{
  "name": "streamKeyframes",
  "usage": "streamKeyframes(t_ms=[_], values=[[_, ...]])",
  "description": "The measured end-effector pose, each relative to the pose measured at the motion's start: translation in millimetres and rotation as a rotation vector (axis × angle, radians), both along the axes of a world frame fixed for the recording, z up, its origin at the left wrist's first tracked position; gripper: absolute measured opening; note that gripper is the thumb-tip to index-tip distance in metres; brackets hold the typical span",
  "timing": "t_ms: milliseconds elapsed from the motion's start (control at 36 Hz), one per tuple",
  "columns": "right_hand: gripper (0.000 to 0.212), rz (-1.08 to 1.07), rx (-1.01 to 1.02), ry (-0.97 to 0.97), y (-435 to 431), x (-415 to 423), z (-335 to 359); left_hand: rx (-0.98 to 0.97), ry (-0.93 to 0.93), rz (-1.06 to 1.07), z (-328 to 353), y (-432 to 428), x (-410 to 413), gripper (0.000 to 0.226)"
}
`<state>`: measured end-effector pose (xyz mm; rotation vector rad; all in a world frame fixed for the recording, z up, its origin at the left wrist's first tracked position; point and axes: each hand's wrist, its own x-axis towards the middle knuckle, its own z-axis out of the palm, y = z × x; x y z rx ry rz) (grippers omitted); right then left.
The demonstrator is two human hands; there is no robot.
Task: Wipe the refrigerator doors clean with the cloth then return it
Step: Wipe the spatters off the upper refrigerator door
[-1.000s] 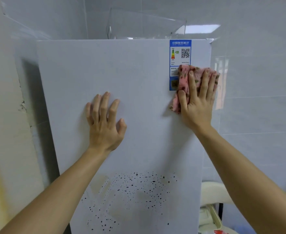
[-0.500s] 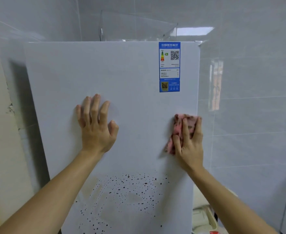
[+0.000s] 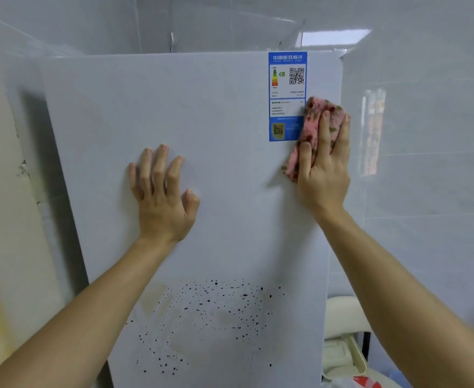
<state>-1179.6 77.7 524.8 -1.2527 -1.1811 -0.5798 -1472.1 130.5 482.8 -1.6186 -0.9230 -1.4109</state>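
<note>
at the far left is a pale yellowish wall (image 3: 0,219), and next to it stands the white refrigerator door (image 3: 202,107), which fills the middle of the view. the left hand (image 3: 161,197) lies flat on the door, a little left of its centre, with the fingers spread and straight; it holds nothing and seems only to steady the door. below this hand, on the lower part of the door, there are many small black specks (image 3: 219,312) with a faint yellowish smear around them.

going to the right, a blue energy label (image 3: 286,79) is stuck near the upper right corner of the door. the pink flowered cloth (image 3: 312,121) is bunched against the door, touching the lower right edge of this label. the right hand (image 3: 326,175) presses the cloth to the surface with straight fingers laid over it, the thumb resting on its left side. beyond the door edge is a grey tiled wall (image 3: 426,191), and low down a cream object (image 3: 342,312) which i cannot identify.

in my judgement the wiping step is in hand, on the upper right part of the door. the dirty area is lower, so the next move probably calls for bringing the cloth down to the specks with firm pressure. returning the cloth is not yet due.
</note>
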Motion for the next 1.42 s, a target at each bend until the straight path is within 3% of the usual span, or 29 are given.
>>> streamKeyframes(t_ms=[167,250,472,833,1222,1417], values=[[0.064,-0.07,-0.054,-0.111,0,-6,-162,-0.012,-0.003,-0.001,0,-3,0,0.057],[0.064,-0.093,-0.122,-0.199,-1,-9,-196,-0.03,0.019,-0.009,-1,-3,-6,0.057],[0.066,-0.136,-0.149,-0.13,2,-26,-190,-0.099,0.061,-0.034,-16,-8,-45,0.057],[0.066,-0.107,-0.153,-0.065,14,-125,-174,-0.115,0.14,-0.005,-34,-1,-99,0.058],[0.064,-0.083,-0.08,-0.388,39,-287,-176,-0.064,0.139,0.0,-35,20,-180,0.059],[0.064,0.092,-0.108,-0.722,43,-313,-195,-0.097,0.096,-0.01,-68,36,-215,0.055]])
